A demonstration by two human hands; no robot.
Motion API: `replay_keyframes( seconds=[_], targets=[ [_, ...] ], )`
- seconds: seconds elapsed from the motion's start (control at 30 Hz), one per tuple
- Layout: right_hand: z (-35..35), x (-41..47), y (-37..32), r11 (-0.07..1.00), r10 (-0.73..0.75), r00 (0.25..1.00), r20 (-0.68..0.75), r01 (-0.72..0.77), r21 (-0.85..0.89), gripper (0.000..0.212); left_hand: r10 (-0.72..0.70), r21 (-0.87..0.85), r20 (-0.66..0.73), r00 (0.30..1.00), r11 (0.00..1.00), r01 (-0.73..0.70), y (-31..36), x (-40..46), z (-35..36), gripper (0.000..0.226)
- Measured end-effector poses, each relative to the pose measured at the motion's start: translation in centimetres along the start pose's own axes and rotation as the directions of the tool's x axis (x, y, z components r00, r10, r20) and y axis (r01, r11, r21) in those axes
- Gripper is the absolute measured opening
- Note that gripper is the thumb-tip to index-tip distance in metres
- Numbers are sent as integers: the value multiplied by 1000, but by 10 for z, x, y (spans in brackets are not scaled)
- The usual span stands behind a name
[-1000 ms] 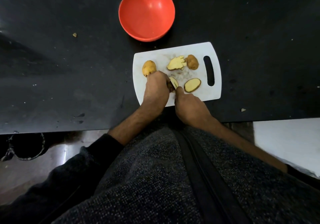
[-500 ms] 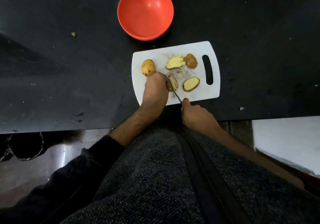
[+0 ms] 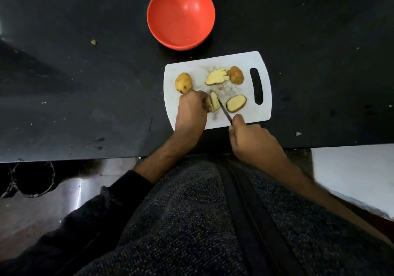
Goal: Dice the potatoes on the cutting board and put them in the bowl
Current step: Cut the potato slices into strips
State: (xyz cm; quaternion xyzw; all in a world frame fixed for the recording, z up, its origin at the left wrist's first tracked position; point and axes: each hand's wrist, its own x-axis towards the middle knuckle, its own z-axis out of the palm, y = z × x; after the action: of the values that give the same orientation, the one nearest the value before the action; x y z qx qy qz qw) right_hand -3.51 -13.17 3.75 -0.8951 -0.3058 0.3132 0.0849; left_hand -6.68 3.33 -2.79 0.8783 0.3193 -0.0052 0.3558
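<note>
Where fingers steady it, potato half (image 3: 213,104) in pale slices

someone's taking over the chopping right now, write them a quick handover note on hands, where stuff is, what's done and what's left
Left hand holds a partly sliced potato piece down on the white cutting board.
Right hand grips the knife, blade beside the slices.
On the board: a whole potato at the left, a slab cut into strips with a skin-side-up half beside it, a cut half face up.
The red bowl sits beyond the board with no potato in it.
Done: potatoes halved, strips begun. Left: dice everything and move it to the bowl.
</note>
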Motion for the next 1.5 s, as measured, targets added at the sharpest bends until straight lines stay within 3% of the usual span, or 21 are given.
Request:
replay_keyframes(
  seconds=[0.1, 0.27, 0.4, 0.8, 1.1, 1.33, 1.5],
  targets=[
    [-1, 9, 7, 1000, 13, 994, -110, -13, -7, 18, 10, -62, -42, 999, 998, -13, 2, -3, 2, 21],
    [12, 30, 15, 999, 32, 997, -67, -31, 17, 28, -16, -164, -13, 1000, 986, 13, 12, -4, 4, 43],
    [21, 30, 18, 997, -4, 998, -67, 9, 80, 24, -7, -131, -4, 1000, 991, 7, 14, -3, 12, 59],
    [21, 37, 17, 996, -22, 996, -83, 29, 81, 22, 145, -35, 23, 989, 989, -144, 8, -4, -7, 50],
    [24, 37, 12, 996, -23, 992, -122, 33, 82, 17, 267, 355, 74, 961, 894, -275, 10, 0, -5, 22],
    [34, 33, 6, 998, -59, 992, -115, 62, 17, 18, 274, 503, 105, 956, 815, -288, 17, -1, -4, 10],
    [34, 33, 5, 998, -34, 996, -86, 29, -54, 21, 291, 513, 133, 948, 798, -317, 22, -2, -6, 18]
  ],
)
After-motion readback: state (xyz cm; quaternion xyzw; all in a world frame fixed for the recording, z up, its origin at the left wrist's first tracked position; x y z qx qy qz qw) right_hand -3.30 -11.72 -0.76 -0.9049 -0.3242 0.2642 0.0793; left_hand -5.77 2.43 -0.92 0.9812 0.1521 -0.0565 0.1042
